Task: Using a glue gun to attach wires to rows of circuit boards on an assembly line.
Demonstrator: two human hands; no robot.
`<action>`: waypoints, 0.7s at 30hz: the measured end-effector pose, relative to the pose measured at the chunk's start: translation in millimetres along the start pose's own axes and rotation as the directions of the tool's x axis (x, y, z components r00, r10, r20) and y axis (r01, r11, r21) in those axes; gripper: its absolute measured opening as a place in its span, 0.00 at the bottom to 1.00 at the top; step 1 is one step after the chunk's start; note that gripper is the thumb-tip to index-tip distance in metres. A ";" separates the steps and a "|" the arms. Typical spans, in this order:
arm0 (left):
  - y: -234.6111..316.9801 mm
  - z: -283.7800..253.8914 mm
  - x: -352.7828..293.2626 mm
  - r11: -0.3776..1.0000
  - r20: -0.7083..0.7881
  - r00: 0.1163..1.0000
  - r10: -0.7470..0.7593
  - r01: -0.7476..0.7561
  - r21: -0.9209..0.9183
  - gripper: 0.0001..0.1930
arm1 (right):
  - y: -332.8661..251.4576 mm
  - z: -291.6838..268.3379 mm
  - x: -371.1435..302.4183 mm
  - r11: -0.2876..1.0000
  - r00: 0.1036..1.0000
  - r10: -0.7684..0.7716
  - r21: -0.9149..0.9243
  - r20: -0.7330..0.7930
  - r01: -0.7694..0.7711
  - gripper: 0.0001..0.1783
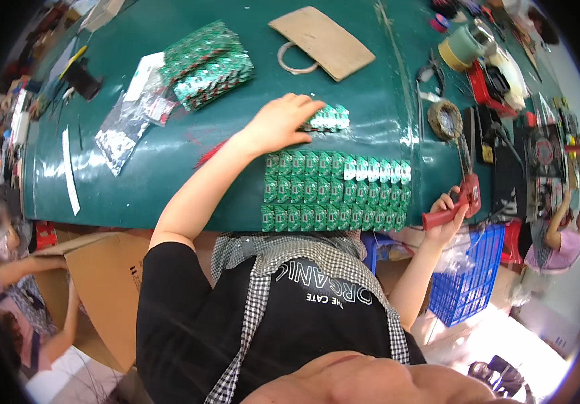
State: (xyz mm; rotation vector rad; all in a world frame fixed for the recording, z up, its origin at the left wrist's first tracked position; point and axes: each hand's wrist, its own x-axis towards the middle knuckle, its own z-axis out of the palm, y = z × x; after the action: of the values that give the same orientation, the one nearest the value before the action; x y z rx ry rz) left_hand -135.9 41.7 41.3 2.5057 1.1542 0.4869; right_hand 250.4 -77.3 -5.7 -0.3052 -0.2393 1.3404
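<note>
My left hand [278, 124] reaches over the green table and grips a short strip of green circuit boards [330, 118], thumb on its near side and fingers on the far side. The hand covers the strip's left end. In my right hand [445, 222] is a red-handled soldering gun [468, 195], its metal shaft pointing away from me. The shaft's front end is by a round, crusted dish [445, 120]. Between my hands, near the table's front edge, lies a panel of green circuit boards [337, 191] in three rows.
Stacked circuit boards [212, 67], a clear plastic bag [121, 138] and red wires [210, 153] lie left. Cardboard [324, 42] and a tape ring [297, 59] lie far centre. Pliers [431, 73] lie right. A blue crate [466, 276] stands below; people work either side.
</note>
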 end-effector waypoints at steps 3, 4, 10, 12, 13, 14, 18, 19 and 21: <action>-3.2 4.5 3.6 1.000 0.007 1.000 0.021 -0.021 -0.017 0.29 | -6.5 -5.9 -3.7 1.000 0.993 0.004 -0.006 0.114 -0.004 0.27; -6.3 5.6 5.2 0.999 0.013 1.000 0.008 -0.007 -0.034 0.28 | -7.4 -4.9 -7.0 1.000 0.994 0.008 0.001 0.113 -0.008 0.27; -6.6 -20.7 -0.1 0.999 -0.017 0.999 0.051 -0.051 0.002 0.27 | -6.7 -10.7 -5.3 1.000 0.995 0.016 -0.007 0.096 -0.016 0.26; -20.6 -50.2 -0.6 0.996 -0.123 0.989 0.080 -0.074 0.054 0.28 | -5.8 -10.8 -7.0 1.000 0.998 0.004 -0.012 0.070 -0.003 0.26; -25.3 -78.1 -0.3 1.000 -0.093 0.996 -0.005 0.008 0.026 0.29 | -5.4 -10.7 -6.6 1.000 0.997 0.002 -0.022 0.073 0.000 0.26; -36.5 -99.0 -4.7 0.992 -0.220 0.974 -0.053 0.076 0.100 0.28 | -5.4 -9.9 -6.0 1.000 0.997 0.002 -0.020 0.078 0.000 0.26; -135.0 -160.4 -20.3 0.935 -0.402 0.906 -0.134 0.250 0.252 0.28 | -3.6 -6.3 -2.6 0.999 0.997 0.016 -0.038 0.079 -0.013 0.26; -148.2 -166.0 -22.1 0.948 -0.396 0.887 -0.239 0.302 0.104 0.30 | -3.2 -5.5 -1.3 0.999 0.997 0.017 -0.033 0.079 -0.015 0.26; -174.7 -168.6 -24.6 0.934 -0.354 0.886 -0.301 0.349 0.079 0.30 | -2.1 -2.3 -0.9 0.999 0.996 0.013 -0.039 0.086 -0.009 0.27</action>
State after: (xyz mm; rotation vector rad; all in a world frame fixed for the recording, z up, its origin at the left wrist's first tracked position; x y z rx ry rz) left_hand -339.9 156.5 109.9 2.3241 1.7601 0.7834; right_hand 252.9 -78.8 -7.1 -0.2818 -0.3366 1.3626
